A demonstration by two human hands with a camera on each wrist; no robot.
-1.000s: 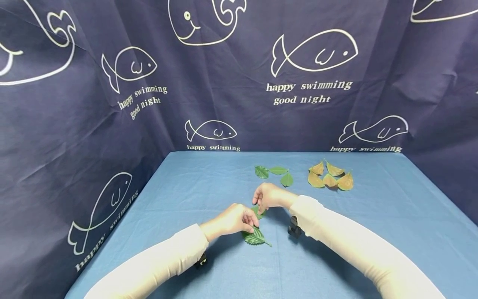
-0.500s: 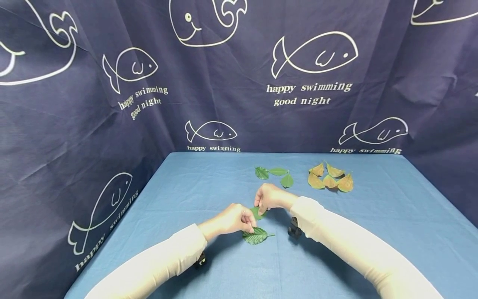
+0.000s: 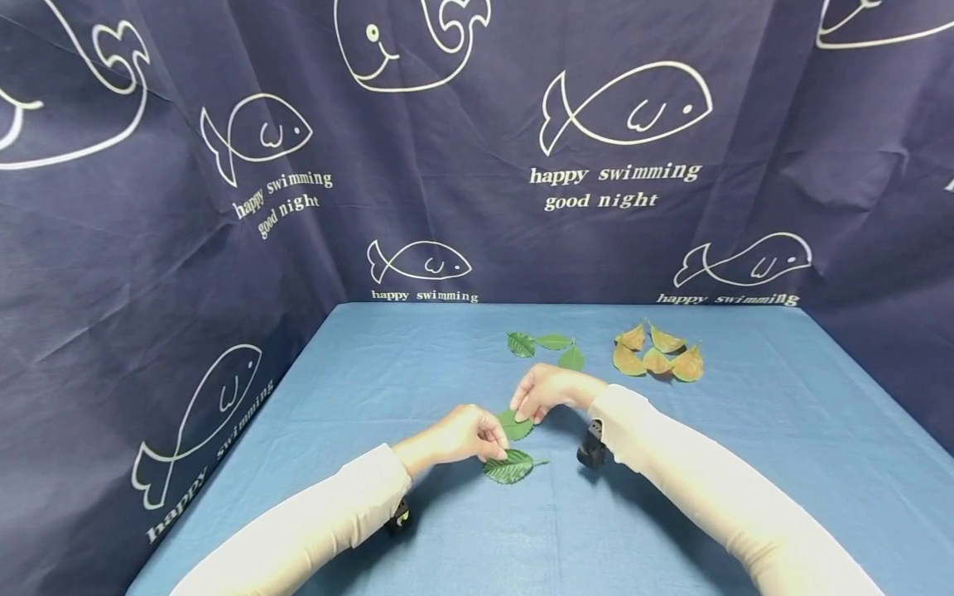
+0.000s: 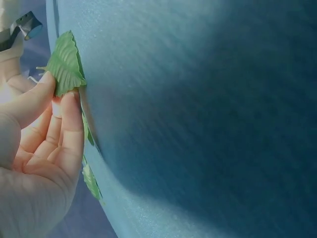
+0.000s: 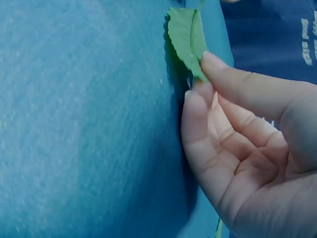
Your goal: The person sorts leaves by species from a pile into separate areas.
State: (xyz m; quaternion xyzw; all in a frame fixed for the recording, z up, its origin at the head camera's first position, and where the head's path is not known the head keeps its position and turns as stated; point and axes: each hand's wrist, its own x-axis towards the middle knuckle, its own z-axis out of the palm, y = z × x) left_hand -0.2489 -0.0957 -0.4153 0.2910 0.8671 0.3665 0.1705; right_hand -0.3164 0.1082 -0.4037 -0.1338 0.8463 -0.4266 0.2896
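Observation:
My left hand (image 3: pixel 464 434) pinches a serrated green leaf (image 3: pixel 510 468) by its left end, and the leaf's stem points right. In the left wrist view this ribbed leaf (image 4: pixel 67 64) stands out from between thumb and fingertip, just by the cloth. A second green leaf (image 3: pixel 513 425) lies slightly farther back, its right end pinched by my right hand (image 3: pixel 555 389). The right wrist view shows that leaf (image 5: pixel 185 37) between thumb and fingers, low over the blue cloth. The two leaves are close together, one behind the other.
Three green leaves (image 3: pixel 554 341) lie on the blue cloth (image 3: pixel 417 356) toward the back. To their right is a cluster of several yellow-brown leaves (image 3: pixel 657 361). Dark fish-printed curtains (image 3: pixel 447 199) rise at the back and sides.
My right hand has shifted slightly right, and more of its leaf shows. The leaf in my left hand has turned a little, its stem swinging upward to point right.

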